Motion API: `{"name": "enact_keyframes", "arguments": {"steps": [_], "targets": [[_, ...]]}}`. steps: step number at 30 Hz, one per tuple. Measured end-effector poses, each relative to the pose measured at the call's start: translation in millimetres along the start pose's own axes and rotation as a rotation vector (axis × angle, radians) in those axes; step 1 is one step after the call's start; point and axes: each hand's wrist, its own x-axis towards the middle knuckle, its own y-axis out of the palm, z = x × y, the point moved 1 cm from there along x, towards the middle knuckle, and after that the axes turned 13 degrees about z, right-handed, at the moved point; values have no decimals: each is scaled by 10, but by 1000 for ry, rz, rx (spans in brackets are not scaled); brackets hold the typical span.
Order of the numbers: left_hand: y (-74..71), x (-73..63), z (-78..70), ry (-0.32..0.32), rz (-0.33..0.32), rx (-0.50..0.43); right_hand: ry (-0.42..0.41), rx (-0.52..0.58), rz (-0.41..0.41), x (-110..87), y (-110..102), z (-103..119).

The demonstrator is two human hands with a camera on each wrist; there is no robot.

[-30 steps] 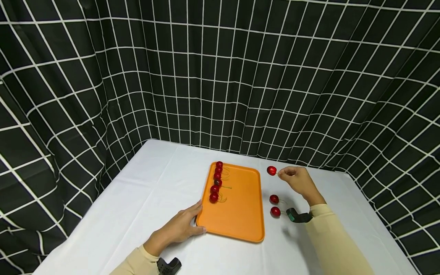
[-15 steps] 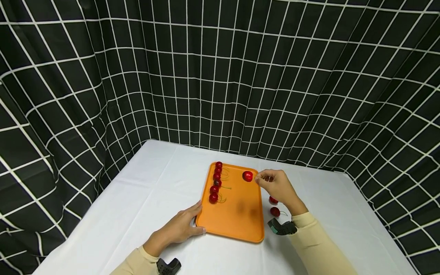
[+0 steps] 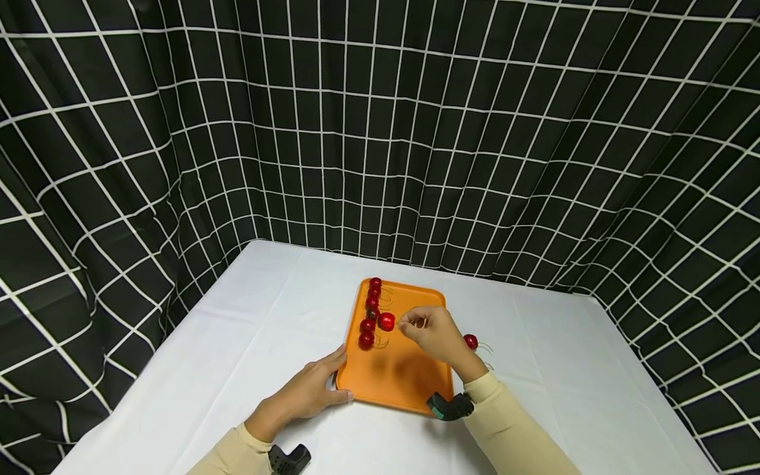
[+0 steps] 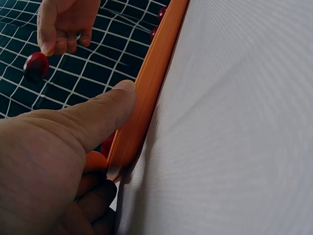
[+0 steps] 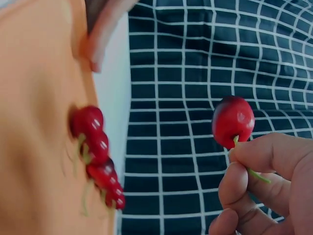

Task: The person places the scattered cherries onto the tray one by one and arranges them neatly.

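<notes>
My right hand [image 3: 438, 335] pinches the green stem of a red cherry [image 3: 386, 322] between thumb and forefinger. That cherry hangs above the orange tray [image 3: 394, 386], just right of a row of several cherries [image 3: 366, 340] along the tray's left side. In the right wrist view, the held cherry [image 5: 234, 121] is apart from the row. My left hand [image 3: 305, 394] holds the tray's near left corner, the thumb [image 4: 105, 110] against the near edge and the fingers at the left side, partly hidden in the left wrist view.
Right of the tray, a cherry [image 3: 470, 341] lies on the white tablecloth [image 3: 552, 343]; another stem shows below it, its fruit hidden behind the right arm. A black curtain with a white grid [image 3: 392, 145] surrounds the table's back and sides.
My right hand has carried the cherry leftward, from beyond the tray's right edge to beside the row. The left hand stays at the tray's corner.
</notes>
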Motion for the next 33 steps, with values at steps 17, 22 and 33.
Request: {"name": "enact_keyframes", "arguments": {"steps": [17, 22, 33], "targets": [[-13, -16, -4, 2, 3, 8, 115, 3, 199, 138, 481, -110], [-12, -15, 0, 8, 2, 12, 138, -21, 219, 145, 552, -179], [-9, -14, -16, 11, 3, 7, 206, -2, 233, 117, 635, -287]]}}
